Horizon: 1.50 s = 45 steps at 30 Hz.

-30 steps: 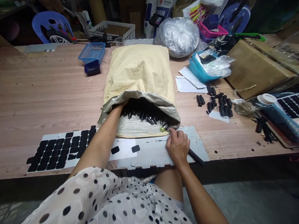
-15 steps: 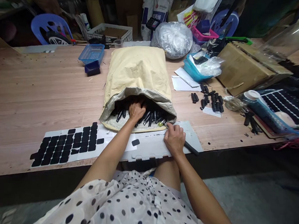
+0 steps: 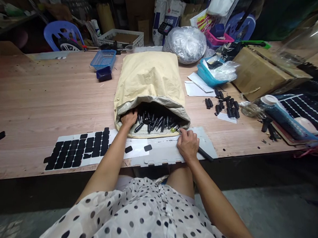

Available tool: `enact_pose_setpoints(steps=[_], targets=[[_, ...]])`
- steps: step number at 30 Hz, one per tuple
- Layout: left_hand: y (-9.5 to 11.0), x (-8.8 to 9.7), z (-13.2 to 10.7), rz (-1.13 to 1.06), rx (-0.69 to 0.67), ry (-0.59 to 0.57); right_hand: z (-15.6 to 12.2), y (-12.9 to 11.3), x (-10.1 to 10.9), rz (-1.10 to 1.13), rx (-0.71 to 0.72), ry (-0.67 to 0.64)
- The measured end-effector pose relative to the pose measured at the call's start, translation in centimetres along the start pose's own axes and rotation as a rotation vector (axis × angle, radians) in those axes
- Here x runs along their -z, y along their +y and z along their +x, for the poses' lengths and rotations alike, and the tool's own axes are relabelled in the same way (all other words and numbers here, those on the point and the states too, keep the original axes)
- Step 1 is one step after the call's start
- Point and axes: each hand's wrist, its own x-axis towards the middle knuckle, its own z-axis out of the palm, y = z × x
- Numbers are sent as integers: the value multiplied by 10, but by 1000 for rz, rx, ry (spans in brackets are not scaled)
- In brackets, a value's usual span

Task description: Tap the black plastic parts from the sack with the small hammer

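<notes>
A tan paper sack (image 3: pixel 149 77) lies on the wooden table (image 3: pixel 44 93) with its mouth toward me, full of several small black cylindrical parts (image 3: pixel 155 121). My left hand (image 3: pixel 128 118) rests at the left corner of the sack's mouth, fingers curled on its lip and the parts there. My right hand (image 3: pixel 188 145) is closed round a black-handled tool (image 3: pixel 199 151) whose green-tipped end (image 3: pixel 174 129) touches the right corner of the mouth. Under both hands lies a white sheet (image 3: pixel 162 152) with black adhesive pads (image 3: pixel 78 151).
More black parts (image 3: pixel 224 103) lie loose at the right, near papers (image 3: pixel 196 86), a blue tray (image 3: pixel 211 74) and a cardboard box (image 3: pixel 261 72). A blue basket (image 3: pixel 103 58), a white crate (image 3: pixel 122 36) and a plastic bag (image 3: pixel 186 43) sit at the back. A blue chair (image 3: pixel 62 34) stands beyond.
My left hand came out from deep inside the sack, passed the middle of its mouth, and now sits at its left corner. My right hand has stayed in place with the tool.
</notes>
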Motion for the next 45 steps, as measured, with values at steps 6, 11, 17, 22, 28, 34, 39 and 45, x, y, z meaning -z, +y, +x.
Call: enact_pose_setpoints(steps=[6,11,17,22,28,34,39,45], targets=[[12,-17,-30,1,-39,37,2,-2,-1,-12,-10,4],[13,-17,-52,-137,-132,-33,3,-3,-1,-16,-16,-16],[-8,3,-71,-208,-189,121,4,-3,-1,10,-26,-18],[-23,2,-109,-61,-240,147,4,-2,-3,12,-21,-15],[-26,-12,-121,-10,-238,140,5,-1,-5,14,-19,-4],[-26,-4,-129,-70,-269,112,7,-1,-4,17,-24,-13],[-12,-10,-149,-152,-412,-58,9,-3,-1,8,-36,-37],[10,-26,-151,-189,-432,-221,9,-2,-1,23,-39,-33]])
